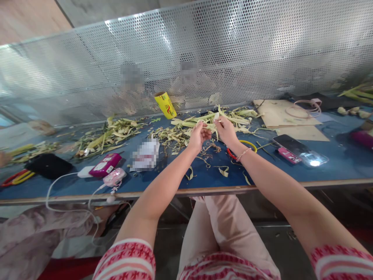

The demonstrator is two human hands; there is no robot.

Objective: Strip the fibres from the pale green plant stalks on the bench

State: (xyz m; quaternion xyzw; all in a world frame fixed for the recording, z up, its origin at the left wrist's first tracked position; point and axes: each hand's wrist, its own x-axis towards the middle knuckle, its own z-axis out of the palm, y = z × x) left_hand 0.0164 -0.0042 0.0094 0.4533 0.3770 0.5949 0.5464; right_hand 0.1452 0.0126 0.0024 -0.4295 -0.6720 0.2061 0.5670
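Both hands are raised above the blue table [171,181], close together over a heap of pale green plant stalks and strips [241,114]. My left hand [200,137] is closed with its fingers curled at the near end of a pale green plant strip [214,131]. On the other side, my right hand [226,130] pinches the same strip, whose tip hangs between the hands. The exact grip of the left fingertips is partly hidden. Small peeled bits [180,136] and curled shreds [223,171] lie below and beside the hands. Red and yellow scissor handles [253,144] show behind my right wrist.
A yellow cardboard tube [166,105] leans by the perforated metal screen [247,50]. Right are a phone [291,146], brown paper sheets [279,112] and a coiled cable [303,109]. Left are another plant heap [107,136], a purple device [106,164] and a black pouch [52,165].
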